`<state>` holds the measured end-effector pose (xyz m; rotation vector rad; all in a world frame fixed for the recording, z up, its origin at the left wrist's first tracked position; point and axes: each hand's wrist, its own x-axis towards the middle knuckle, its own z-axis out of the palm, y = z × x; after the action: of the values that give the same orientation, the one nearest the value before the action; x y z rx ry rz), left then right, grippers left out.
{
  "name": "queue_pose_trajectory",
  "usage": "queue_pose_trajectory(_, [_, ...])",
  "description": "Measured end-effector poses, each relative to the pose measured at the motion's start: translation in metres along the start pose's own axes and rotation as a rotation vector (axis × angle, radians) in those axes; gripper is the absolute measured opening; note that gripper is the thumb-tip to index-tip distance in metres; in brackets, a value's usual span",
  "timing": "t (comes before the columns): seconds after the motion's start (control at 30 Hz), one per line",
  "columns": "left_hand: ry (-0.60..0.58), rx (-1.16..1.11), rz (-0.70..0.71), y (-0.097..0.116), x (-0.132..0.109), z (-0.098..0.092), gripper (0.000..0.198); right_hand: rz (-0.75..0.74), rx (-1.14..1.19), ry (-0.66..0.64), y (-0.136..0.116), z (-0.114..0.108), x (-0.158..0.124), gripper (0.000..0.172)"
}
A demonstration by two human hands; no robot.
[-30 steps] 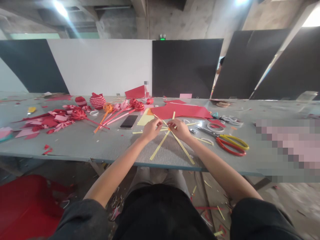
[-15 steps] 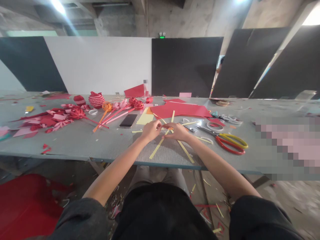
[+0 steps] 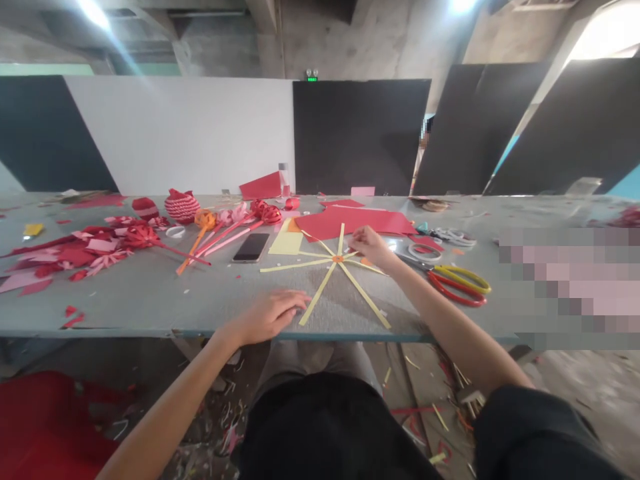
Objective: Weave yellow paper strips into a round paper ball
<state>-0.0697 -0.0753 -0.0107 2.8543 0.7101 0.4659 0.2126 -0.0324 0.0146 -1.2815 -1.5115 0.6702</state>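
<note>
Several pale yellow paper strips [image 3: 320,293] fan out like spokes from a small orange centre piece [image 3: 339,259] on the table in front of me. My left hand [image 3: 275,315] rests low at the table's near edge, fingers stretched out, their tips close to the lower-left strip. Just above and right of the orange centre is my right hand [image 3: 371,244], its fingers curled together over the upper-right side of the spokes. A small whitish bit shows at those fingertips, but what they pinch is unclear. Part of the strip beneath that hand is hidden.
Right of my right hand lie scissors [image 3: 457,285] with red and yellow handles and a white tape roll [image 3: 425,251]. Red paper sheets [image 3: 357,221] spread behind the strips. A phone [image 3: 251,247], yellow paper [image 3: 287,240] and red paper flowers [image 3: 267,212] lie to the left.
Both hands have left the orange centre. My left hand has dropped toward the near edge and my right hand has moved up and right, so the spokes now show more fully.
</note>
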Motion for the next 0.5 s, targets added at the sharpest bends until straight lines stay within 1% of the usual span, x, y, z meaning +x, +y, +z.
queue_pose_trajectory(0.07, [-0.081, 0.015, 0.045, 0.004, -0.006, -0.003, 0.033, 0.157, 0.113, -0.159, -0.006, 0.001, -0.013, 0.020])
queue_pose_trajectory(0.13, [-0.110, 0.048, 0.065, 0.011, -0.004, -0.001, 0.037, 0.229, 0.127, -0.291, -0.012, 0.002, -0.030, 0.024])
queue_pose_trajectory(0.3, [-0.071, 0.102, 0.094, 0.033, 0.009, 0.019, 0.039, 0.286, 0.023, -0.609, -0.026, -0.001, -0.067, 0.027])
queue_pose_trajectory(0.4, [-0.044, 0.107, 0.116, 0.040, 0.016, 0.030, 0.043, 0.287, -0.052, -0.770, -0.029, 0.000, -0.077, 0.028])
queue_pose_trajectory(0.5, [-0.052, 0.101, 0.134, 0.040, 0.018, 0.033, 0.048, 0.291, -0.081, -0.866, -0.027, 0.004, -0.079, 0.028])
